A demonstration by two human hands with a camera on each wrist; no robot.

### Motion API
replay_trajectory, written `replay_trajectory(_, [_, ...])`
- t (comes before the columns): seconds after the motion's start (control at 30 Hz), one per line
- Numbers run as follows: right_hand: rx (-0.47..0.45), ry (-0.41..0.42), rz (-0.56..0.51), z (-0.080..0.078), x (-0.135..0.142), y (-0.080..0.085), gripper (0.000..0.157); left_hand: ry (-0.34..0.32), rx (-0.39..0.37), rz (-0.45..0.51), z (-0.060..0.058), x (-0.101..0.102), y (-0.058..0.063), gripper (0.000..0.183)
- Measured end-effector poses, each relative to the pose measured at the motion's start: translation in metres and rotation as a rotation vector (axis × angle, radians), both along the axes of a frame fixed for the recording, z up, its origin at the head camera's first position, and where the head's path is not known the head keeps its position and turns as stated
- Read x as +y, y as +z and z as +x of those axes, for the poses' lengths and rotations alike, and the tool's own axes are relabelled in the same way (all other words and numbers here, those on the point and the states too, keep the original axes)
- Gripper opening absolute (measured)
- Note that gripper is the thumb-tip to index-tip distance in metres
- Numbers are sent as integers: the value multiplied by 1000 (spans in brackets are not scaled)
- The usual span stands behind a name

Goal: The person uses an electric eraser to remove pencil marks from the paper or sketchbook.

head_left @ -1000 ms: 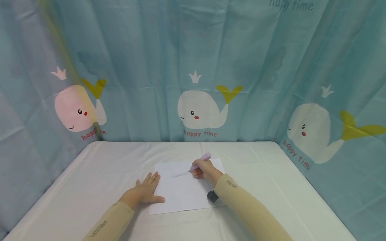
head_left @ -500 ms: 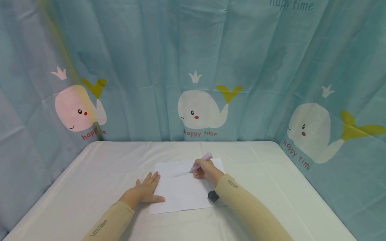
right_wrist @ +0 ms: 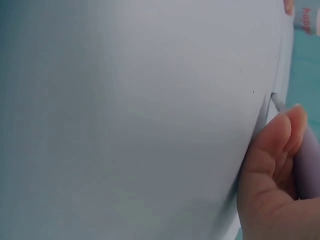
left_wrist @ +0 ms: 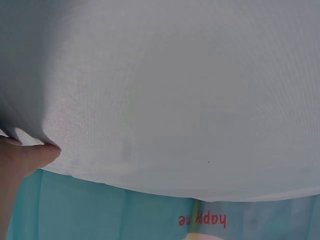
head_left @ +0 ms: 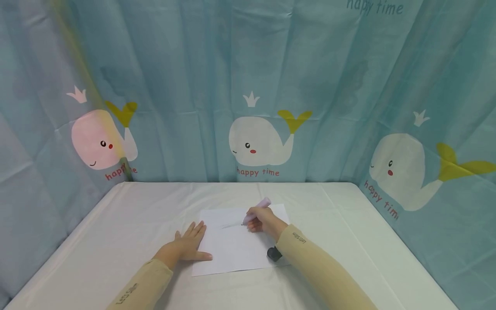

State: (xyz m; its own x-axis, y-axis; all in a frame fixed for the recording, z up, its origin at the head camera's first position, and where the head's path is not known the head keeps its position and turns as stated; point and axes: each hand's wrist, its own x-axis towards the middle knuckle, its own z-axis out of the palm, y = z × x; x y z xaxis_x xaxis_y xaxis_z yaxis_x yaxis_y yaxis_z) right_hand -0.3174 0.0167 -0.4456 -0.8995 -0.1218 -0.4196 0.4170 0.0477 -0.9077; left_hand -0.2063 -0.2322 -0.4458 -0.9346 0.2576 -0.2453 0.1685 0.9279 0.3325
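A sheet of white paper [head_left: 228, 254] lies on the table, with a faint thin line across its upper part. My right hand [head_left: 262, 220] grips a light purple marker [head_left: 265, 203], its dark tip down at the paper near the right end of that line. In the right wrist view, curled fingers and thumb hold the marker [right_wrist: 307, 160] close over the white surface. My left hand [head_left: 186, 244] lies flat with fingers spread, thumb on the paper's left edge and the other fingers beside it. Only part of the left hand [left_wrist: 30, 157] shows in the left wrist view.
A white cloth covers the table [head_left: 116, 241]. Beside the right sleeve, over the paper's lower right, sits a small black object [head_left: 273, 254], partly hidden by the sleeve. Blue curtains [head_left: 186, 142] printed with whales stand around the table's back and sides.
The right hand and marker have shifted slightly toward the body, the tip ending a little lower on the paper. My left hand and the paper have stayed in place.
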Motion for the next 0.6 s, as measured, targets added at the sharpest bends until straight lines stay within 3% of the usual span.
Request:
replay_trajectory(0.23, [7,-23,0,-2,2,-2,15,-8,9,2,-1,1,0,108])
replay_trajectory(0.6, [-5,19,-3,0,1,0,16,-2,-15,5,1,3,4,110])
